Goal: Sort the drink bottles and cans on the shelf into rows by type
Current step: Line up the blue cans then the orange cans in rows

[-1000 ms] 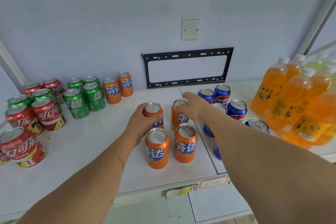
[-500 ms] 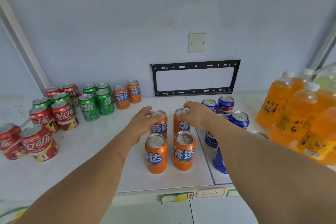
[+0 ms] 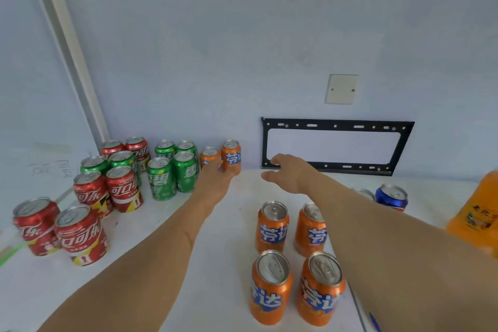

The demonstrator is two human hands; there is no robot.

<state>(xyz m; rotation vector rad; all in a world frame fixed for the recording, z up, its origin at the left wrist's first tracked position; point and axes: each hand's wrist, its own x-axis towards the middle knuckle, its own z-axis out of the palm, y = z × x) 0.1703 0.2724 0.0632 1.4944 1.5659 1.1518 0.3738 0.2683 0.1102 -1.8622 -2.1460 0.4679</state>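
Four orange cans stand in a square at the front: two behind and two ahead. Two more orange cans stand by the back wall. My left hand reaches up against their lower halves and its fingers cover them; the grip is unclear. My right hand hovers open to the right of them, holding nothing. Green cans and red cans are grouped on the left. A blue can shows behind my right forearm.
An orange juice bottle stands at the right edge. A black metal bracket and a blank wall plate are on the back wall. A white upright post bounds the shelf at the left.
Both hands have let go of the rear pair of the front orange cans and moved back and left. The left hand has arrived at the two orange cans by the wall. The view has swung left.
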